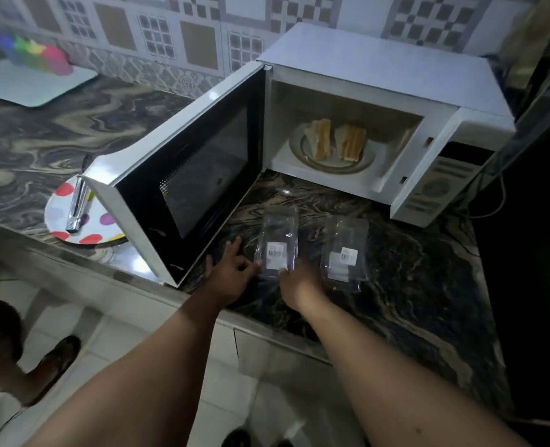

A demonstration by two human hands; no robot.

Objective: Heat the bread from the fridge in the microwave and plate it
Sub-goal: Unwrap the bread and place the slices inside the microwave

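Two bread pieces (pixel 335 140) stand on the glass turntable (pixel 331 162) inside the white microwave (pixel 380 79), whose door (pixel 183 188) hangs wide open to the left. Two clear plastic packages lie on the dark counter in front of it: the left package (pixel 278 240) and the right package (pixel 344 250). My left hand (pixel 231 269) pinches the left package's near left corner. My right hand (pixel 294 282) grips its near edge from the right. A polka-dot plate (pixel 61 217) carrying metal tongs (pixel 77 204) sits left of the door, partly hidden behind it.
A marbled counter (pixel 412 279) runs along a tiled wall. A white board (pixel 32 85) with colourful blurred objects (pixel 35 53) lies at the far left. A cable (pixel 493 204) trails right of the microwave. A person's foot (pixel 57 356) stands on the floor below.
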